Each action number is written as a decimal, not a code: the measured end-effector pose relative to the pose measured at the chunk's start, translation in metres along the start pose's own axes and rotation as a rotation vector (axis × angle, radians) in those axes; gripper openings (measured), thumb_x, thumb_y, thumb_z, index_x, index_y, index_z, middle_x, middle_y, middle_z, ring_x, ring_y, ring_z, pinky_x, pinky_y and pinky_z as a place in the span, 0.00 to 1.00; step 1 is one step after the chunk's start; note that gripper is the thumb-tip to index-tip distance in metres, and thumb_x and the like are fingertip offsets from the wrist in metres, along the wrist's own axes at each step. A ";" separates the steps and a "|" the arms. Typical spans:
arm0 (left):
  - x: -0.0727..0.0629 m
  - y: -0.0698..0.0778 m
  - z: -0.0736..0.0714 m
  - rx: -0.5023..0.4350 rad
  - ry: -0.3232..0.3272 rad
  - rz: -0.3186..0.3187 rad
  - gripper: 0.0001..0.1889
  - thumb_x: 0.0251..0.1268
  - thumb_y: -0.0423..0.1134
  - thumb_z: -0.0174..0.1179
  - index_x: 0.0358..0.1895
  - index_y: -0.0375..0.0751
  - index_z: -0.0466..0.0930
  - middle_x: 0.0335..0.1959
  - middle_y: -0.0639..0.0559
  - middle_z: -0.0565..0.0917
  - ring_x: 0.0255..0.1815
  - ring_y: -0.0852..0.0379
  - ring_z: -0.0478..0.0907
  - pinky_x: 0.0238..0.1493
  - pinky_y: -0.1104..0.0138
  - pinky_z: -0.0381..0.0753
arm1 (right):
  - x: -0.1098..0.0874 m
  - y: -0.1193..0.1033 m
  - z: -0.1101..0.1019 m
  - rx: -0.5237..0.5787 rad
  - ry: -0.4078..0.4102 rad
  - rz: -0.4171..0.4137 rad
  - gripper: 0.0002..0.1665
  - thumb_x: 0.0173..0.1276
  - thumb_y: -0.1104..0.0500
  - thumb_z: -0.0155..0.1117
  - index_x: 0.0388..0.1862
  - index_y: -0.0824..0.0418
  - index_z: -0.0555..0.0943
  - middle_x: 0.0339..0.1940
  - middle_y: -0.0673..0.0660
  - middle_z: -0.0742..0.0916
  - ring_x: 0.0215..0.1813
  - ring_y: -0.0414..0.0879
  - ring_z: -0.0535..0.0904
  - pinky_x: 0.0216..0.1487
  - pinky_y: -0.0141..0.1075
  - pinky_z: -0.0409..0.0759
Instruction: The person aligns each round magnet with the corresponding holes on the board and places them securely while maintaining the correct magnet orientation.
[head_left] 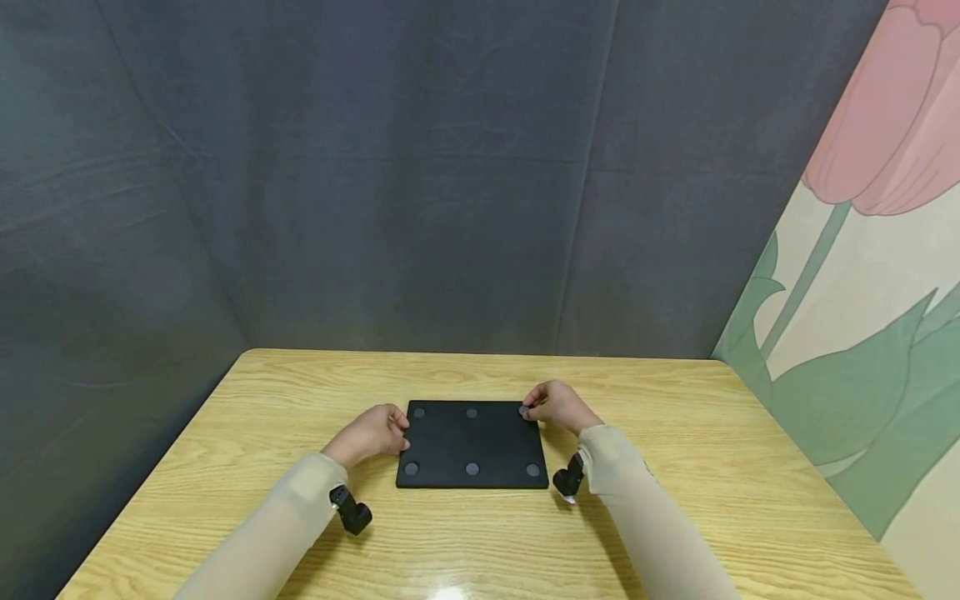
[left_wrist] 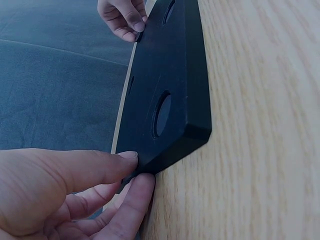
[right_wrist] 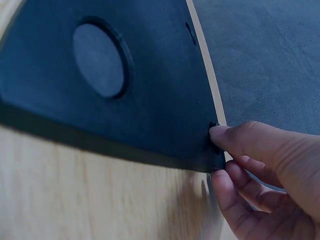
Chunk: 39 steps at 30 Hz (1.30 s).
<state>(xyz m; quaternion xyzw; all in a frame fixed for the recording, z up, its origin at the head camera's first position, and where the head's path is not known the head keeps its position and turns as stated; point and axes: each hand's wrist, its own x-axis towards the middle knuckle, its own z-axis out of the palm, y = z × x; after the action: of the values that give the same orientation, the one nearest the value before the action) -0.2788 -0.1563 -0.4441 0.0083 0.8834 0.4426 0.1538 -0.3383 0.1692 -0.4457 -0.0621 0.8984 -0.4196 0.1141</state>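
Note:
A flat black rectangular board (head_left: pixel 472 442) lies on the wooden table, with several round grey discs or recesses (head_left: pixel 472 469) set in two rows on its upper face. My left hand (head_left: pixel 373 433) pinches its left edge; in the left wrist view the thumb (left_wrist: pixel 107 167) lies on top and a fingertip touches the side. At the far right corner, my right hand (head_left: pixel 558 406) pinches the board, its thumb (right_wrist: pixel 245 138) over the corner disc and a finger at the edge below. Whether the fingertips reach under the board is hidden.
The light wood table (head_left: pixel 300 392) ends at a dark grey curtain (head_left: pixel 420 208) behind and to the left. On the right stands a wall (head_left: pixel 862 333) painted with a pink tulip. A small black camera is strapped to each wrist.

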 end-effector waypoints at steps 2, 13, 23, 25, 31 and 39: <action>0.000 0.000 0.000 0.002 0.001 -0.001 0.15 0.54 0.23 0.65 0.44 0.33 0.74 0.33 0.45 0.76 0.31 0.53 0.75 0.34 0.65 0.78 | 0.000 0.000 0.000 -0.001 0.000 0.002 0.06 0.58 0.68 0.70 0.35 0.65 0.83 0.33 0.55 0.85 0.34 0.44 0.78 0.37 0.33 0.74; 0.000 0.001 0.000 0.000 -0.003 -0.002 0.15 0.54 0.23 0.65 0.44 0.33 0.73 0.33 0.45 0.75 0.31 0.53 0.74 0.34 0.65 0.78 | 0.001 0.001 0.000 -0.008 -0.002 0.007 0.06 0.58 0.68 0.71 0.35 0.65 0.83 0.32 0.54 0.85 0.34 0.43 0.77 0.37 0.33 0.74; 0.001 0.001 0.000 -0.016 -0.006 -0.007 0.15 0.54 0.22 0.64 0.44 0.33 0.73 0.33 0.44 0.75 0.31 0.53 0.74 0.34 0.64 0.78 | 0.002 0.000 0.000 0.004 -0.007 0.017 0.06 0.58 0.68 0.70 0.35 0.65 0.83 0.33 0.55 0.85 0.34 0.44 0.76 0.35 0.32 0.73; 0.001 0.001 0.000 -0.016 -0.008 -0.006 0.15 0.54 0.22 0.64 0.44 0.33 0.73 0.33 0.44 0.75 0.31 0.53 0.74 0.34 0.64 0.79 | 0.002 0.000 0.000 0.004 -0.006 0.018 0.06 0.58 0.68 0.70 0.35 0.65 0.83 0.33 0.55 0.85 0.34 0.44 0.76 0.35 0.32 0.74; -0.001 0.003 0.000 -0.012 -0.001 -0.008 0.15 0.54 0.22 0.65 0.44 0.32 0.73 0.32 0.45 0.75 0.30 0.53 0.73 0.33 0.65 0.78 | 0.003 0.001 0.000 0.006 -0.003 0.016 0.07 0.57 0.69 0.71 0.34 0.65 0.83 0.32 0.55 0.85 0.33 0.44 0.76 0.35 0.32 0.74; -0.002 0.003 0.000 0.001 0.012 -0.012 0.15 0.53 0.23 0.65 0.44 0.32 0.73 0.32 0.45 0.76 0.29 0.54 0.74 0.32 0.66 0.76 | 0.002 0.000 0.001 -0.004 -0.010 0.032 0.07 0.57 0.68 0.71 0.35 0.64 0.83 0.33 0.55 0.84 0.32 0.44 0.73 0.33 0.32 0.71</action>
<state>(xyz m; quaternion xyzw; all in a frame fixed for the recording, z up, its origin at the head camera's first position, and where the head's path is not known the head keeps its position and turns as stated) -0.2774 -0.1546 -0.4411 0.0002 0.8846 0.4413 0.1510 -0.3402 0.1681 -0.4465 -0.0498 0.8994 -0.4158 0.1251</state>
